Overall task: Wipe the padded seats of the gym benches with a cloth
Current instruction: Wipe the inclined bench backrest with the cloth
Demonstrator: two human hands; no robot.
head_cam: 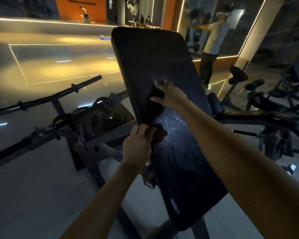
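Desk: Hands first. What do you see on your feed?

Me: Both are on the bench [193,195]. My left hand [138,145] pinches a dark reddish bunch of cloth [160,133] at the left edge, right where the tilted backrest [154,57] meets the seat [183,169]. My right hand [171,95] is higher, on the lower left part of the backrest, fingers and thumb curled round a dark fold. I take it for the same cloth, running up along that left edge between the two hands, but in this light I can hardly tell it from the padding.

Desk: And the padding itself?

Me: Black and grained. The seat glistens, with thin streaks running down its middle. The backrest above my right hand looks dull.

Desk: What about the room?

Me: Dim gym. The floor [33,187] is pale glossy tile, and it reflects thin lines of light. Left of the bench a black bar [59,95] lies across a rack, with weight plates [109,116] just beside the backrest's left edge. More black machines [274,100] stand off the right edge. Beyond the top right corner of the backrest a person [214,38] stands with arms spread, in front of a mirror [245,23] framed by light strips [254,26]. An orange wall [67,7] shows far back.
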